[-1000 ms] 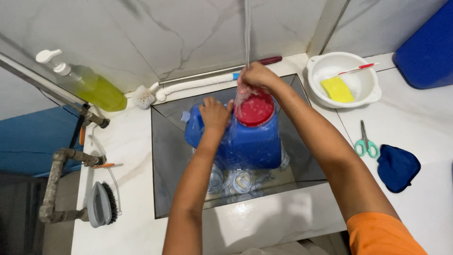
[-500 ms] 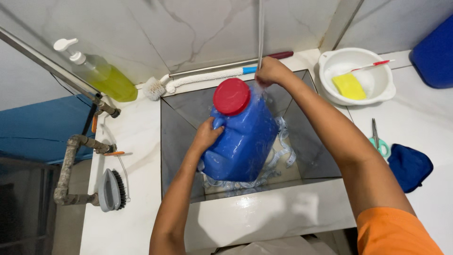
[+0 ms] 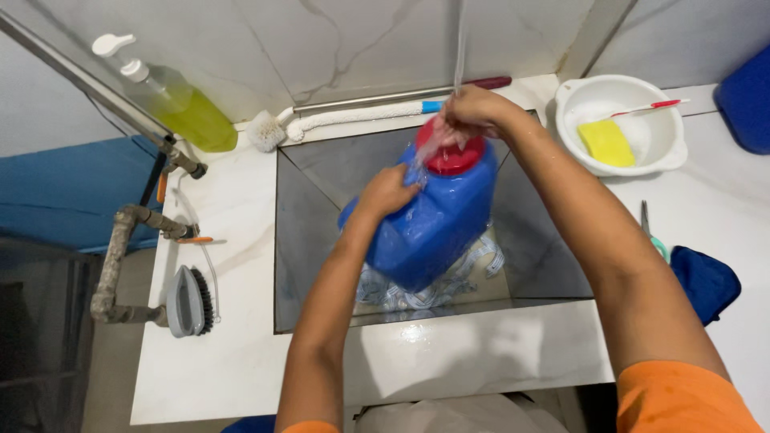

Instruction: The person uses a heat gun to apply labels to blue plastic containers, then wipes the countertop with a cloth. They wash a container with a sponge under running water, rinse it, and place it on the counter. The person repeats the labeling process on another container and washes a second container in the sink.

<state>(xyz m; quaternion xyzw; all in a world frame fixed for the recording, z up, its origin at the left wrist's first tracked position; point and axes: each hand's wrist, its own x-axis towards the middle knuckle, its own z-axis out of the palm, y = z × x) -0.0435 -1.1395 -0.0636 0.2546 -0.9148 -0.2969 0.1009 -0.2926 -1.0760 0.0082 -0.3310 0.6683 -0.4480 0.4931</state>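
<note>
Change: half a second back the right hand was off the red cap, up at the water stream; it has come down onto the cap, and the blue jug has tipped a little more toward 7 o'clock.
Left hand point(image 3: 391, 191): fingers curled around the blue jug point(image 3: 429, 224) at its shoulder, near the handle, holding it steady.
Right hand point(image 3: 475, 112): fingers closed over the red cap point(image 3: 449, 154), under the falling water stream point(image 3: 459, 48); whether it grips or only rubs the cap, I cannot tell.
Jug's place: held above the steel sink point(image 3: 321, 176), tilted, cap at 1 o'clock, base at 7 o'clock, over striped cloth point(image 3: 473, 269) lying in the basin.
Progress, as I judge it: the outside is wet and the cap is being rinsed; the cap stays on, so the inside looks untouched.
Around, from the sink: white long-handled brush point(image 3: 353, 119) at 12 o'clock; soap bottle point(image 3: 172, 100) at 10; scrub brush point(image 3: 190, 301) at 8; white bowl point(image 3: 651, 148) with yellow sponge point(image 3: 607, 143) at 2; scissors point(image 3: 651, 232) and dark blue cloth point(image 3: 706, 281) at 3.
</note>
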